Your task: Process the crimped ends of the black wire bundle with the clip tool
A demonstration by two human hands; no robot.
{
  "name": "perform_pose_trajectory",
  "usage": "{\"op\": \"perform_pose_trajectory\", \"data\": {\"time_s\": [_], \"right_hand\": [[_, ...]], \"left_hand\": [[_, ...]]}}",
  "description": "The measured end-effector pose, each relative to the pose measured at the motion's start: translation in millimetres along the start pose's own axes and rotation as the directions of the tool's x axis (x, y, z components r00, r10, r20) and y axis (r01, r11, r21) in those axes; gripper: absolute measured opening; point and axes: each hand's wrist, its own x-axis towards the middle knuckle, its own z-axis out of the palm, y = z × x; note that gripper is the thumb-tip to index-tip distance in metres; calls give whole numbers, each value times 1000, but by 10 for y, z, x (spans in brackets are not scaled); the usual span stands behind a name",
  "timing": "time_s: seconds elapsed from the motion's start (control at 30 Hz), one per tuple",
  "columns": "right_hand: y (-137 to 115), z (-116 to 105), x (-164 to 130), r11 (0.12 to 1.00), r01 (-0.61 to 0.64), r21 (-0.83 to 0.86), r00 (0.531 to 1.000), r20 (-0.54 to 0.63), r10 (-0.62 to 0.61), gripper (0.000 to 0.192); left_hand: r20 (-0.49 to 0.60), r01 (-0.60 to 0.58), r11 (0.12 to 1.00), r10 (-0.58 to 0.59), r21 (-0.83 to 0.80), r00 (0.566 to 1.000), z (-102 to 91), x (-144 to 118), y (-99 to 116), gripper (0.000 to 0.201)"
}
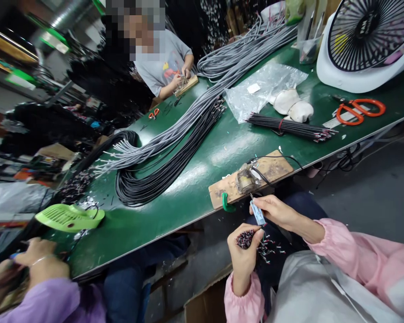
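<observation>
Pink-sleeved left hand (244,251) fisted round wire ends (245,238) — right hand (272,211) pinching a small tool (257,212).

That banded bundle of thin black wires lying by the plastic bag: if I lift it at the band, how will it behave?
The black wire bundle probably sags at both ends, since the strands look thin and long. The red band should keep it together, though its loose stripped ends may splay. It looks light and unlikely to roll.

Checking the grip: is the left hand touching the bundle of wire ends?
Touching. The head view shows the left hand closed around the bundle of wire ends.
</observation>
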Motion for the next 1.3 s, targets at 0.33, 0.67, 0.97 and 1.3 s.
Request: {"op": "perform_pose_trajectory", "data": {"time_s": [0.33, 0.67, 0.97, 1.3], "right_hand": [[262, -324, -85, 987, -54, 153, 998, -13, 57, 50], [198, -334, -353, 797, 151, -584, 988, 68, -137, 19], [111, -201, -417, 575, 294, -764, 953, 186, -240, 11], [160, -270, -485, 643, 203, -738, 976, 97, -196, 14]], "left_hand": [[1, 1, 1000, -2, 18, 1000, 10, -36, 47, 10], [107, 410, 847, -398, -339, 911, 232, -217, -253, 22], [-183, 381, 846, -470, -373, 864, 302, -334, -409, 31], [-86, 335, 830, -412, -446, 907, 286, -418, -444, 28]]}}
